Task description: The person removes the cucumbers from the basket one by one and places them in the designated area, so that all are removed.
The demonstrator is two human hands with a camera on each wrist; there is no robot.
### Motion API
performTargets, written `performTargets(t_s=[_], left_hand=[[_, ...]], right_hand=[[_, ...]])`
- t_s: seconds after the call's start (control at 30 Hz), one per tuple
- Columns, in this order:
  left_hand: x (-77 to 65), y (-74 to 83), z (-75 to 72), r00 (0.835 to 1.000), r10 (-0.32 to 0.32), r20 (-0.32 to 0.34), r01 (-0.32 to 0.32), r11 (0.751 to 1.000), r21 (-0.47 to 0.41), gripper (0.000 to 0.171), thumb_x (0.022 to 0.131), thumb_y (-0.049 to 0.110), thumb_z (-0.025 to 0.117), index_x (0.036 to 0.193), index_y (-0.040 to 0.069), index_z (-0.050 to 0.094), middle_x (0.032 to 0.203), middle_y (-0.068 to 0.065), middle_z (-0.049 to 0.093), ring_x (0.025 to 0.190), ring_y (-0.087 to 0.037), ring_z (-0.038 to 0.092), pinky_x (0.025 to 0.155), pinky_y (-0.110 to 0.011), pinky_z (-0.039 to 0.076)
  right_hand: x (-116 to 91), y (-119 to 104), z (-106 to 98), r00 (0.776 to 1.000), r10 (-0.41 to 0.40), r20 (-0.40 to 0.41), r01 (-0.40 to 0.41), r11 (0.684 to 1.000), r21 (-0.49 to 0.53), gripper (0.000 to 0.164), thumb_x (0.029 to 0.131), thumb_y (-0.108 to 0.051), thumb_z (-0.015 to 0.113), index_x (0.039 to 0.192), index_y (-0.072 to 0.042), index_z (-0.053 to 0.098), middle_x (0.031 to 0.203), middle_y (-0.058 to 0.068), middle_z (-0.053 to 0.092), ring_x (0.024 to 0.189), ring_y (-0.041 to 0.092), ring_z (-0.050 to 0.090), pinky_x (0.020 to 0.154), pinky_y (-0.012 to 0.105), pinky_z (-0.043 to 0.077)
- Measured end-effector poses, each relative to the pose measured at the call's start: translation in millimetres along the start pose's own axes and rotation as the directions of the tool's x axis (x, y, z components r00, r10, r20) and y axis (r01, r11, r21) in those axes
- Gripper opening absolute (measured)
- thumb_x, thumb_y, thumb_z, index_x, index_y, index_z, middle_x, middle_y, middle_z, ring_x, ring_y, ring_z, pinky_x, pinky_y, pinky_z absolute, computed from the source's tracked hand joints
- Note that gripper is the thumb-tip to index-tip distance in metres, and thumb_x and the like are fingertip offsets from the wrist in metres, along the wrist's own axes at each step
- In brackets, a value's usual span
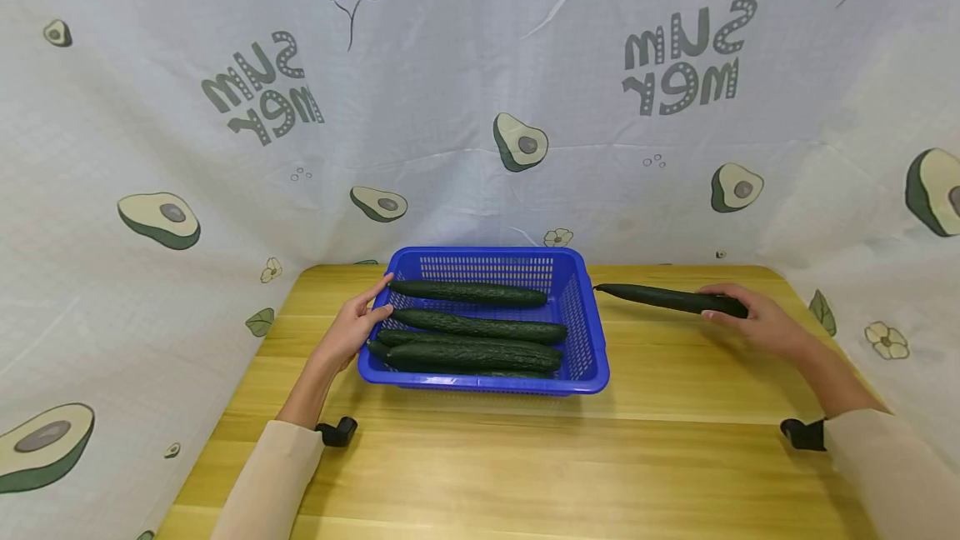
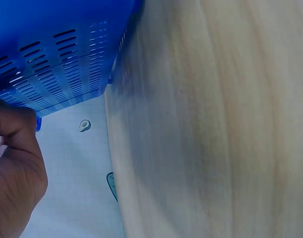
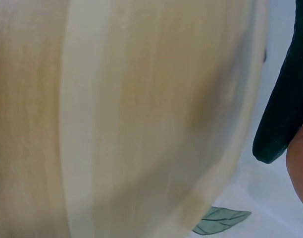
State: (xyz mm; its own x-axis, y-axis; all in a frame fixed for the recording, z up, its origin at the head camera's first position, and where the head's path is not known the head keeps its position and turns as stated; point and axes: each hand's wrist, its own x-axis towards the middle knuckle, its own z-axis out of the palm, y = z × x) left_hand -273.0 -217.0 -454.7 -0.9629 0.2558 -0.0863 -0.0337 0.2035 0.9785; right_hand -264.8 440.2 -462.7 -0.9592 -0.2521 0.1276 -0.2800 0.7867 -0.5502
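Note:
A blue plastic basket (image 1: 491, 385) with slotted walls stands on the wooden table. Several dark green cucumbers lie lengthwise inside it, among them one cucumber (image 1: 468, 293) along the back. My left hand (image 1: 352, 332) grips the basket's left rim, its thumb over the edge beside the cucumber ends; the basket hides part of its fingers. To the right of the basket, my right hand (image 1: 757, 325) holds another cucumber (image 1: 652, 296) by its thicker right end. That cucumber's thin tip points left, close to the basket's right rim. The right wrist view shows its blunt end (image 3: 273, 134) against the palm.
The wooden table (image 1: 510, 473) extends in front of the basket and to both sides. A white cloth (image 1: 450, 107) printed with avocados and lettering hangs behind the table and along its sides. Each wrist wears a black strap-mounted device (image 1: 337, 432).

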Motion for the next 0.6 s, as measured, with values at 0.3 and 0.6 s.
performTargets(t_s=[0.3, 0.6], left_hand=[[-1.5, 0.2, -0.9, 1.000, -0.028, -0.001, 0.028, 1.000, -0.010, 0.062, 0.108, 0.015, 0.047, 0.164, 0.033, 0.026, 0.152, -0.028, 0.049, 0.086, -0.019, 0.076, 0.079, -0.035, 0.062], [0.7, 0.9, 3.3, 0.999, -0.011, -0.041, 0.014, 0.998, 0.062, 0.061, 0.109, 0.015, 0.046, 0.164, 0.034, 0.028, 0.165, -0.017, 0.035, 0.063, -0.010, 0.062, 0.071, -0.025, 0.055]], right_hand=[[4.8, 5.3, 11.1, 0.999, -0.036, 0.018, 0.036, 0.999, -0.007, 0.039, 0.099, -0.023, 0.069, 0.133, -0.006, 0.063, 0.135, 0.026, 0.060, 0.115, 0.006, 0.051, 0.084, 0.011, 0.036], [14.8, 16.3, 10.6, 0.995, -0.087, 0.040, 0.089, 0.994, -0.068, 0.038, 0.101, -0.017, 0.065, 0.135, 0.000, 0.060, 0.137, 0.032, 0.057, 0.124, 0.053, 0.050, 0.095, 0.067, 0.040]])
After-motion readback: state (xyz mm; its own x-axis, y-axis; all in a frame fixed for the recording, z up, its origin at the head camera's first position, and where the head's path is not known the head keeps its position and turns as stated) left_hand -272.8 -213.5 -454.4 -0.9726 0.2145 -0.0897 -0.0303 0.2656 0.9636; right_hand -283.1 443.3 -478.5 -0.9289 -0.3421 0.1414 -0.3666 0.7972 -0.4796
